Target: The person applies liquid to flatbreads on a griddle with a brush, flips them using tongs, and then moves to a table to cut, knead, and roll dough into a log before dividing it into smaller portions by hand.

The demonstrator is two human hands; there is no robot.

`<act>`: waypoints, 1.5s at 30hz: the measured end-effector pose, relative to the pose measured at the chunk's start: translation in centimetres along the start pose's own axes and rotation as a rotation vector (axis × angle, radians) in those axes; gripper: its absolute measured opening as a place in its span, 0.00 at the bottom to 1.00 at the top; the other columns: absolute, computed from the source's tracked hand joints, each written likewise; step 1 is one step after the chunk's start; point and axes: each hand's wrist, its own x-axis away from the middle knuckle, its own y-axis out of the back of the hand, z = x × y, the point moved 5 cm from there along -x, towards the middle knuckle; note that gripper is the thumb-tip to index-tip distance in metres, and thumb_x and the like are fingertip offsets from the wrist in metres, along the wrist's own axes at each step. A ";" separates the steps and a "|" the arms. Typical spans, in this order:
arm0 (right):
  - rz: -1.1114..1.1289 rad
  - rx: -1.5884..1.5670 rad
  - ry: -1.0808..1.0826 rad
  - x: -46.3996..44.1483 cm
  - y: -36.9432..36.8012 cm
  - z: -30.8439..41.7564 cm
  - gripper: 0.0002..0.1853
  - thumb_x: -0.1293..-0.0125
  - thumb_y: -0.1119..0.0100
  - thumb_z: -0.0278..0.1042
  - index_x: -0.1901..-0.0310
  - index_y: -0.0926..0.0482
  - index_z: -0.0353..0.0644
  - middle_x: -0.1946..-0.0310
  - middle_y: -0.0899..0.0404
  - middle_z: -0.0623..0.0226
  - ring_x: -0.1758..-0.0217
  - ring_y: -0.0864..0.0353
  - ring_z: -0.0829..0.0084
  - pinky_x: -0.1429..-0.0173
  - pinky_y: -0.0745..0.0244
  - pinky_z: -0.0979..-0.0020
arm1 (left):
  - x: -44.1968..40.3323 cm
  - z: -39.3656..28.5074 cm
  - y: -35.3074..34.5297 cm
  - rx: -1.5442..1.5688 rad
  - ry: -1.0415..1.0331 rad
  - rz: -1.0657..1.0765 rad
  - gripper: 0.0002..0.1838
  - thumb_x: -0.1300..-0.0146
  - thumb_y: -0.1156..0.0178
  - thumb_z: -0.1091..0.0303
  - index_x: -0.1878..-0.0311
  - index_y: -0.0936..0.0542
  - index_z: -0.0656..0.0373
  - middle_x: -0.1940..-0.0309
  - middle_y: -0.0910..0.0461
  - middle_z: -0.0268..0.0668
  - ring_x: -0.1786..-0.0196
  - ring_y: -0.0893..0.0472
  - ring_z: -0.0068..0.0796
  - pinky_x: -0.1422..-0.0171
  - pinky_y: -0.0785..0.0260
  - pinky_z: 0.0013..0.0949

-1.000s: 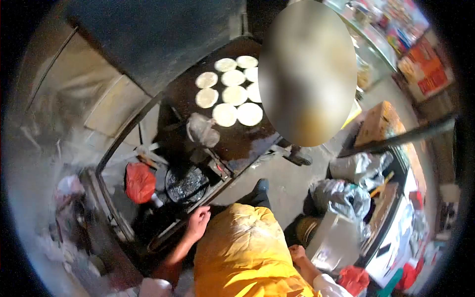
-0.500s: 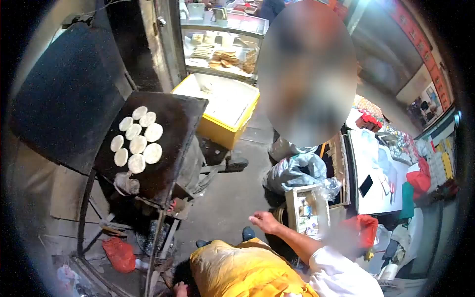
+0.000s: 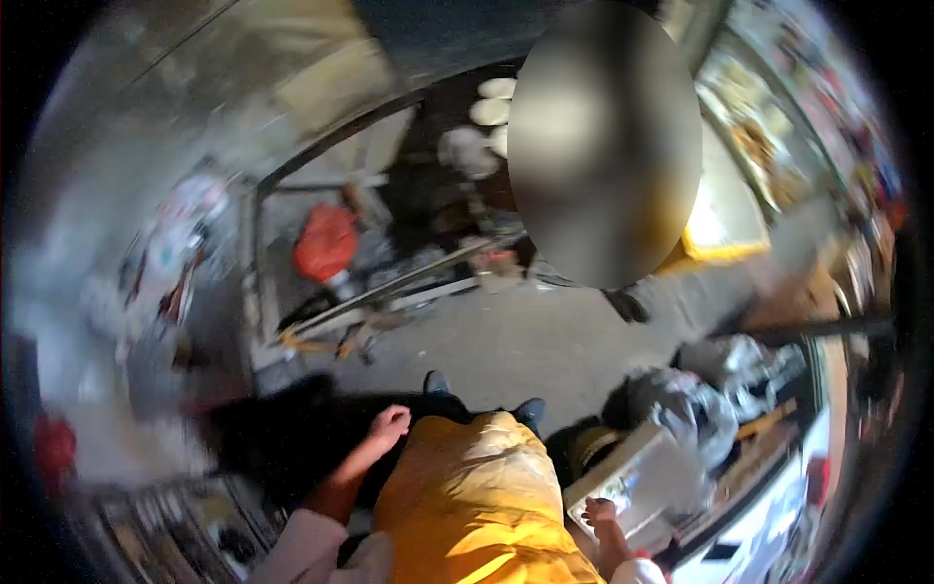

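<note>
My left hand point(image 3: 390, 425) hangs in front of my body, left of the yellow apron point(image 3: 467, 487). Its fingers are curled in, and nothing shows in them. Lower right, my right hand point(image 3: 599, 511) appears over the near edge of a white box point(image 3: 637, 477) with small paper-like items inside; whether it touches the box I cannot tell. The fingers there are loosely bent and somewhat apart, with no object visible. Ahead, pale round flatbreads point(image 3: 489, 112) lie on a dark griddle point(image 3: 448, 102), partly covered by a blurred oval.
A metal frame point(image 3: 389, 290) stands under the griddle, with a red plastic bag point(image 3: 326, 241) inside it. To the right are grey plastic bags point(image 3: 696, 409) and a yellow-edged box point(image 3: 725, 251). A slatted crate point(image 3: 175, 530) sits lower left. Grey floor point(image 3: 467, 326) runs between.
My view has swung left, so the griddle and boxes shift rightward in it. My left hand has risen further into view. My right hand, earlier stretched forward with fingers extended, is now lower and bent.
</note>
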 end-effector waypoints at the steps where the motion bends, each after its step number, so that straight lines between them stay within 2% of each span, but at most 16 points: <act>1: 0.003 -0.035 -0.001 0.8 -1.2 2.5 0.20 0.33 0.32 0.41 0.46 0.20 0.37 0.66 0.16 0.63 0.73 0.14 0.63 0.75 0.25 0.64 | -0.5 2.3 2.3 0.057 0.118 -0.045 0.12 0.29 0.37 0.62 0.49 0.18 0.57 0.68 0.18 0.31 0.69 0.19 0.23 0.67 0.25 0.31; 2: -0.002 -0.083 0.001 0.6 -2.8 4.5 0.20 0.32 0.34 0.40 0.43 0.21 0.38 0.66 0.16 0.64 0.72 0.14 0.64 0.75 0.27 0.65 | 1.3 -1.0 3.4 -0.013 0.325 -0.168 0.14 0.30 0.36 0.56 0.49 0.18 0.55 0.67 0.17 0.30 0.70 0.18 0.22 0.68 0.27 0.29; 3: 0.077 0.267 0.483 -4.2 -1.8 3.8 0.14 0.30 0.36 0.38 0.49 0.21 0.38 0.68 0.19 0.66 0.73 0.15 0.65 0.76 0.31 0.67 | 1.1 -0.4 5.5 0.013 0.323 -0.217 0.17 0.30 0.37 0.51 0.49 0.18 0.53 0.67 0.17 0.29 0.70 0.18 0.22 0.69 0.29 0.27; 7: 0.068 0.465 0.520 -12.4 -7.6 9.6 0.10 0.30 0.34 0.40 0.64 0.22 0.45 0.76 0.25 0.71 0.76 0.21 0.70 0.77 0.35 0.71 | -0.1 -0.8 14.7 0.234 0.240 -0.344 0.19 0.27 0.39 0.46 0.47 0.20 0.51 0.65 0.18 0.29 0.67 0.18 0.20 0.66 0.29 0.27; 11: -0.015 0.078 0.638 -12.9 -16.1 13.1 0.09 0.33 0.32 0.39 0.67 0.23 0.49 0.78 0.25 0.73 0.80 0.29 0.72 0.77 0.32 0.67 | 0.3 -3.3 26.7 0.418 0.130 -0.474 0.18 0.29 0.37 0.48 0.48 0.21 0.52 0.61 0.17 0.32 0.63 0.17 0.24 0.58 0.25 0.31; 12: 0.076 0.477 0.832 -10.4 -20.0 14.7 0.10 0.32 0.33 0.41 0.67 0.22 0.48 0.76 0.24 0.71 0.78 0.26 0.70 0.74 0.29 0.64 | 0.1 -3.6 30.1 0.469 0.113 -0.514 0.18 0.29 0.36 0.49 0.48 0.21 0.51 0.60 0.16 0.33 0.62 0.16 0.26 0.57 0.24 0.32; 16: -0.038 0.522 0.204 1.2 -34.3 13.1 0.13 0.34 0.40 0.46 0.62 0.19 0.44 0.68 0.18 0.55 0.65 0.12 0.54 0.63 0.21 0.51 | -2.3 -1.2 44.9 0.657 0.074 -0.608 0.29 0.30 0.40 0.46 0.34 0.26 0.56 0.50 0.19 0.37 0.46 0.18 0.35 0.43 0.24 0.42; 20: 0.209 1.348 0.550 6.6 -43.5 10.5 0.17 0.31 0.42 0.50 0.51 0.16 0.49 0.59 0.15 0.60 0.57 0.15 0.57 0.53 0.18 0.56 | -3.1 -1.9 55.9 0.605 0.072 -0.645 0.31 0.30 0.40 0.44 0.33 0.27 0.55 0.51 0.19 0.37 0.48 0.17 0.35 0.41 0.25 0.42; 21: 0.300 1.609 0.659 7.7 -45.4 9.8 0.19 0.30 0.43 0.51 0.47 0.14 0.51 0.56 0.14 0.61 0.54 0.16 0.58 0.50 0.18 0.57 | -3.2 -2.4 57.9 0.619 0.037 -0.672 0.20 0.30 0.38 0.48 0.44 0.22 0.51 0.58 0.16 0.34 0.55 0.15 0.29 0.51 0.24 0.37; 25: 0.273 1.748 0.484 9.9 -47.9 10.9 0.24 0.32 0.43 0.58 0.40 0.18 0.59 0.48 0.16 0.60 0.47 0.17 0.50 0.46 0.20 0.46 | -5.5 1.7 65.7 0.862 -0.010 -0.772 0.33 0.28 0.45 0.38 0.32 0.29 0.54 0.44 0.21 0.41 0.48 0.17 0.40 0.43 0.25 0.43; 26: 0.344 1.150 0.584 10.0 -47.6 10.9 0.14 0.37 0.41 0.53 0.56 0.18 0.55 0.59 0.17 0.63 0.53 0.16 0.54 0.54 0.20 0.49 | -4.4 0.0 66.4 0.933 0.038 -0.836 0.37 0.27 0.47 0.36 0.28 0.34 0.55 0.39 0.24 0.44 0.47 0.17 0.44 0.41 0.25 0.45; 29: 0.440 0.282 0.553 3.0 -41.9 8.8 0.11 0.44 0.37 0.48 0.75 0.20 0.52 0.72 0.21 0.67 0.62 0.16 0.60 0.64 0.21 0.54 | -3.8 1.7 70.6 0.999 -0.026 -1.003 0.39 0.26 0.52 0.34 0.27 0.36 0.57 0.36 0.25 0.47 0.43 0.17 0.45 0.39 0.24 0.46; 32: 0.407 0.110 0.539 1.0 -41.1 10.3 0.09 0.47 0.35 0.45 0.75 0.20 0.51 0.74 0.22 0.69 0.64 0.17 0.62 0.68 0.22 0.54 | -4.7 7.6 74.9 0.962 -0.103 -0.899 0.38 0.23 0.57 0.34 0.27 0.39 0.58 0.37 0.24 0.51 0.40 0.17 0.47 0.37 0.23 0.47; 39: 0.494 0.833 0.432 -1.7 -44.5 13.6 0.07 0.35 0.36 0.39 0.64 0.17 0.46 0.73 0.20 0.71 0.73 0.18 0.66 0.71 0.24 0.64 | 0.3 6.6 70.3 1.067 -0.038 -0.748 0.29 0.19 0.56 0.46 0.28 0.39 0.58 0.45 0.20 0.53 0.48 0.15 0.49 0.41 0.21 0.52; 41: 0.080 0.744 0.149 4.8 -49.6 17.2 0.08 0.31 0.37 0.38 0.59 0.17 0.42 0.71 0.18 0.69 0.69 0.15 0.70 0.72 0.25 0.66 | -0.4 7.6 71.2 1.074 0.015 -0.564 0.28 0.20 0.53 0.46 0.31 0.36 0.59 0.47 0.21 0.52 0.50 0.15 0.48 0.43 0.20 0.52; 45: 0.285 0.457 0.230 5.9 -55.9 18.6 0.10 0.31 0.37 0.39 0.58 0.17 0.42 0.69 0.17 0.69 0.68 0.14 0.69 0.71 0.24 0.66 | 0.2 7.7 70.3 0.989 0.088 -0.532 0.28 0.22 0.51 0.47 0.34 0.34 0.62 0.51 0.22 0.50 0.50 0.15 0.51 0.46 0.18 0.54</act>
